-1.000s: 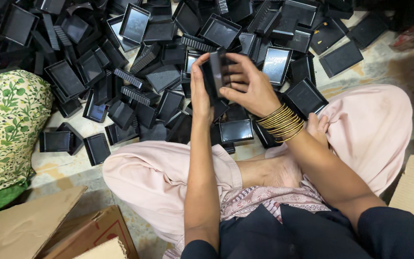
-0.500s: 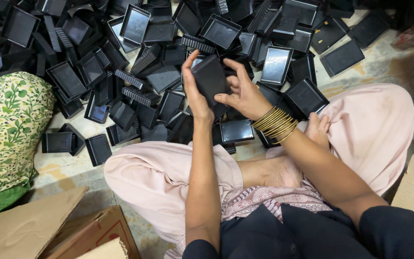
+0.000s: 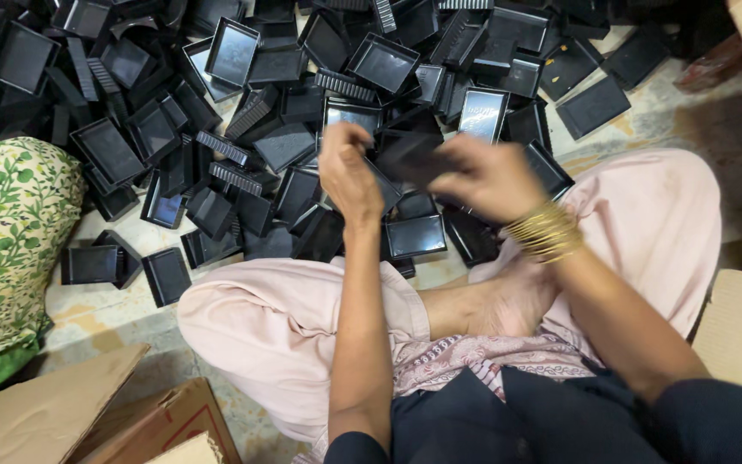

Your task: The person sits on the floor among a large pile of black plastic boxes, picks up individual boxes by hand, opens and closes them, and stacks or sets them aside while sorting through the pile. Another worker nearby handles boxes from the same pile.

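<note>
While gripped, black tray [image 3: 410, 155] between hands

Glossy black plastic trays [image 3: 381, 62], shiny gold metal bangles [image 3: 546, 232], matt pink cloth trousers [image 3: 285, 322], brown cardboard [image 3: 45, 412].

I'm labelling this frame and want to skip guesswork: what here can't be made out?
Head view only.
- Black piece between left hand and right hand: motion-blurred, shape unclear.
- Fingertips on it: blurred, grip unreadable.
- Black tray pile: cut off by top edge.
- Cardboard box: cut by bottom edge.
</note>
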The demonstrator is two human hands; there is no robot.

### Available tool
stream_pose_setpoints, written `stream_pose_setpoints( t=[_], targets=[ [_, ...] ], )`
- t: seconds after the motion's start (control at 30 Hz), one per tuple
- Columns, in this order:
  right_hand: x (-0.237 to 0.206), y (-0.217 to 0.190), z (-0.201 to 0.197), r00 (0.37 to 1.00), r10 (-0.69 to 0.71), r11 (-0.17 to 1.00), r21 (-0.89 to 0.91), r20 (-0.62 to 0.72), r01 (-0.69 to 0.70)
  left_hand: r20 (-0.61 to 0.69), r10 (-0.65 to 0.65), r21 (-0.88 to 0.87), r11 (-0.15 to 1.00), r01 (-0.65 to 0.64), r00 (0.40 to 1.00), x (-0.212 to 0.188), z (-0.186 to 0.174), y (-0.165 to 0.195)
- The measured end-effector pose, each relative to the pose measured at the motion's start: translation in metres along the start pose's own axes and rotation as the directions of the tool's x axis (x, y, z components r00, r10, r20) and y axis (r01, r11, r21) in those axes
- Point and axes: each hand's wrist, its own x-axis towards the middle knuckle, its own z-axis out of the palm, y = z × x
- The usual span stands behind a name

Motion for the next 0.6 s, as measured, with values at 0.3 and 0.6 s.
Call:
stream_pose_setpoints(
  t=[0.3, 0.6],
  targets=[
    [-0.037, 0.096, -0.229, 0.776, -0.017, 0.939, 0.256, -0.631, 0.229, -0.353, -0.555, -0.677, 0.708, 0.204, 0.753, 0.023, -0.028, -0.045],
    [0.032, 0.013, -0.036, 0.977, -0.206, 0.97, -0.144, -0.055, 0.197, -0.194, -0.51, -0.651, 0.706, 0.279, 0.838, 0.019, -0.022, -0.051]
  ],
)
